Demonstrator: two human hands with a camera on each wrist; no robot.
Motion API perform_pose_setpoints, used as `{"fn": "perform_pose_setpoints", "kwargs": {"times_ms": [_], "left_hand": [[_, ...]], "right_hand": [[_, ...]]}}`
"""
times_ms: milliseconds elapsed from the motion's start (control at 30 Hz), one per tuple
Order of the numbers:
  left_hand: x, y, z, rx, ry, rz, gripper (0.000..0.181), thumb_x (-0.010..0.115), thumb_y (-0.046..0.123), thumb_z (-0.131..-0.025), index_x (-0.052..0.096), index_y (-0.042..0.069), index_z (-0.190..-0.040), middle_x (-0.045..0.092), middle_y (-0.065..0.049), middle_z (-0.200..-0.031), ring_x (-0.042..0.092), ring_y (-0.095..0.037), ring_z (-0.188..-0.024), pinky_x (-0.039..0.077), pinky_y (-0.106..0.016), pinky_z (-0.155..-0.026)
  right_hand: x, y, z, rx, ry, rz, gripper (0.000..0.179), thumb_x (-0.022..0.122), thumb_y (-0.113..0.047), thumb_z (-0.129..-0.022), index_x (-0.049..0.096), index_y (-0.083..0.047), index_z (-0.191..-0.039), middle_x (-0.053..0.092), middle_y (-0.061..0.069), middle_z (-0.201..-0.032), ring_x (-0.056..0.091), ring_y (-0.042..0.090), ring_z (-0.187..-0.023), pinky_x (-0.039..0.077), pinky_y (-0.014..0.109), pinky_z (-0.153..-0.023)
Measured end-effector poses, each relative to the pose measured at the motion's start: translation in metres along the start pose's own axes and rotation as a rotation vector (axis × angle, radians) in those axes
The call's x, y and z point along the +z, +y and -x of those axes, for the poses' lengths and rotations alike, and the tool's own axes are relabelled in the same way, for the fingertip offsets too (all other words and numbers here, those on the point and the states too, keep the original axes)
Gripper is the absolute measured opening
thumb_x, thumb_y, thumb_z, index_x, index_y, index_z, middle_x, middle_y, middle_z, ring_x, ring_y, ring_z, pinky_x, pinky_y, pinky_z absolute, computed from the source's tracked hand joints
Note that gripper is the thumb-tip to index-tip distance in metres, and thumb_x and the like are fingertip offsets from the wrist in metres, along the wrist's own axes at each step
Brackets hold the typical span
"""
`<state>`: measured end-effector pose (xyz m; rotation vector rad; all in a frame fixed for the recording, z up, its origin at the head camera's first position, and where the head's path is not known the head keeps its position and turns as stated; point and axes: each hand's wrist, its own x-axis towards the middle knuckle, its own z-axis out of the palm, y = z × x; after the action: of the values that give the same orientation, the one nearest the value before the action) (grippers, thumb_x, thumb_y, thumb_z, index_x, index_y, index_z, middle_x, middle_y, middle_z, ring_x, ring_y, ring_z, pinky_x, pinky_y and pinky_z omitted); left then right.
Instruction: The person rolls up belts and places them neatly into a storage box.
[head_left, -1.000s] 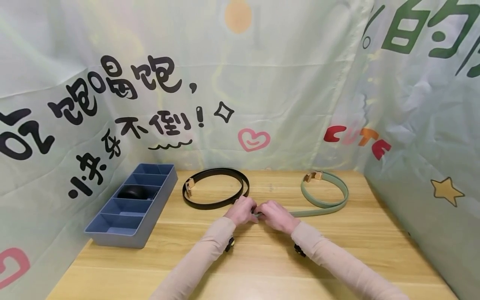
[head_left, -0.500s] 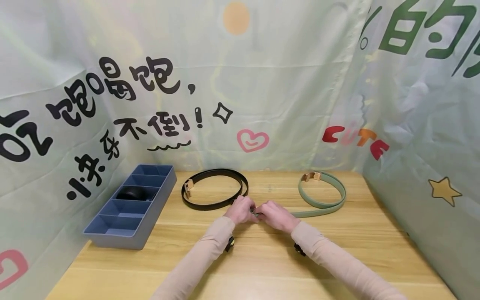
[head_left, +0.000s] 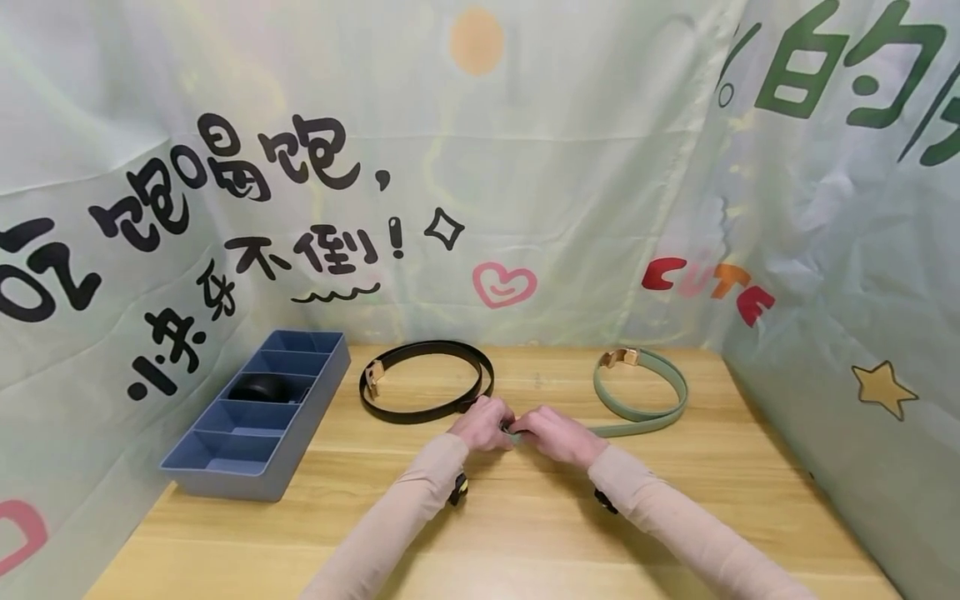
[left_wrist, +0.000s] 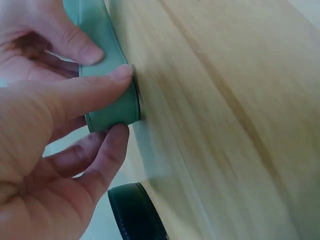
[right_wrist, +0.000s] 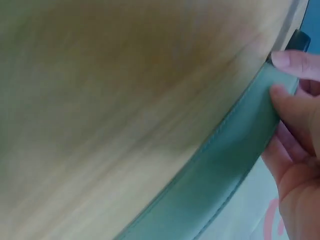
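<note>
A sage-green belt [head_left: 626, 430] lies on the table, with a gold buckle [head_left: 621, 357] and a loop at the right. Its strap runs left to my two hands, near the middle. My left hand [head_left: 482, 425] pinches the bent-over end of the strap [left_wrist: 111, 114], thumb on its face and fingertips beneath. Close beside it, my right hand [head_left: 562, 436] pinches the same strap [right_wrist: 225, 145] between thumb and fingers. Just beyond the left hand lies a coiled black belt [head_left: 405, 416] with a gold buckle; part of its coil also shows in the left wrist view.
A blue-grey divided box [head_left: 217, 485] stands at the left of the wooden table [head_left: 480, 533]. A rounded black thing [head_left: 260, 387] sits in one of its compartments. Printed cloth [head_left: 585, 208] rises behind the table and along both sides.
The right hand has shifted very slightly to the right, away from the left hand. Both keep hold of the green belt's end. The head view has tilted a little; the black belt and box stay put.
</note>
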<state>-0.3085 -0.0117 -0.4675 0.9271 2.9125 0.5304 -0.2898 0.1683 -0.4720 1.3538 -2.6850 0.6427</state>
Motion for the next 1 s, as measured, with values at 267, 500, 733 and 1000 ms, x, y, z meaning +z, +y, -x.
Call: {"fn": "perform_pose_setpoints", "kwargs": {"times_ms": [267,500,733,1000], "left_hand": [[0.0027,0.0051,0.0018,0.000,0.098,-0.017,0.022,0.089,0.031,-0.070,0.072,0.017,-0.070,0.064,0.009,-0.064,0.052,-0.007,-0.060,0.040,-0.020,-0.056],[0.0063,0.0000,0.0058,0.006,0.049,0.018,0.051,0.086,0.024,-0.076,0.066,0.009,-0.120,0.074,0.003,-0.093,0.065,-0.014,-0.088,0.051,-0.025,-0.079],[0.0030,-0.0023,0.0063,0.008,0.047,0.028,0.033,0.086,0.022,-0.075,0.072,0.014,-0.105,0.074,0.006,-0.093,0.062,-0.016,-0.088,0.047,-0.026,-0.079],[0.0029,-0.0018,0.0061,-0.050,0.081,-0.014,0.023,0.090,0.031,-0.069,0.071,0.017,-0.070,0.060,0.011,-0.062,0.048,-0.009,-0.061,0.038,-0.021,-0.055]], "right_hand": [[0.0028,-0.0056,-0.0047,0.055,0.043,0.034,0.022,0.065,0.010,-0.084,0.073,-0.010,-0.085,0.070,0.001,-0.075,0.046,0.001,-0.059,0.040,0.015,-0.054],[0.0023,0.0015,-0.0047,-0.043,0.015,-0.023,0.022,0.066,0.008,-0.086,0.073,-0.009,-0.098,0.074,0.003,-0.094,0.069,0.014,-0.081,0.054,0.023,-0.070],[0.0037,0.0006,-0.0067,-0.091,0.043,0.108,0.015,0.069,0.005,-0.085,0.071,-0.010,-0.088,0.071,0.001,-0.080,0.055,0.006,-0.064,0.044,0.018,-0.060],[0.0073,-0.0028,-0.0078,-0.053,0.053,0.148,0.015,0.068,0.005,-0.085,0.069,-0.010,-0.084,0.068,0.001,-0.075,0.051,0.005,-0.062,0.042,0.018,-0.057]]}}
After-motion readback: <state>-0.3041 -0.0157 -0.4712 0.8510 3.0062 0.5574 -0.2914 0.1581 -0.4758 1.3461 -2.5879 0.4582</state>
